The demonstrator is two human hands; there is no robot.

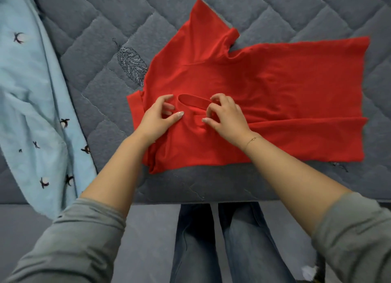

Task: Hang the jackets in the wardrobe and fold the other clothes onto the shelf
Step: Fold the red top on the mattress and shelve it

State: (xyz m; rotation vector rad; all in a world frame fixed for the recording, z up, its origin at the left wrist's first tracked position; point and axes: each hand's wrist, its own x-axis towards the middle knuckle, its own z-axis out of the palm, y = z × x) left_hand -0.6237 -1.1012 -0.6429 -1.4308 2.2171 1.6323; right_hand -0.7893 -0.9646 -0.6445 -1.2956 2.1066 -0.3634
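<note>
Legs: nearest to us we see blue jeans (232, 240) at the lower edge, standing against the side of the bed.
Sleeves: grey sleeves (69, 236) are pushed up past both forearms; a thin bracelet (251, 140) sits on the right wrist.
Bed: a grey quilted bed cover (88, 14) with diamond stitching fills most of the view – a stitched feather (132, 61) shows just left of the red cloth.
Red shirt: the red shirt (285, 92) lies flat on the bed near its front edge, its neck end to our left and its hem out to the right. One short sleeve points away from us at the top; the near side looks folded inward, giving a long crease along the lower half.
Left hand: the left hand (160, 117) rests on the shirt just left of the collar (194, 100), fingers curled and pinching the red cloth beside the neck opening.
Right hand: the right hand (224, 115) lies on the shirt at the right end of the collar, fingers bent – we see them pinching the collar band there.
Blue garment: further left, well apart from the shirt, a pale blue garment (31, 96) printed with small dark birds lies along the bed and hangs over its front edge.
</note>
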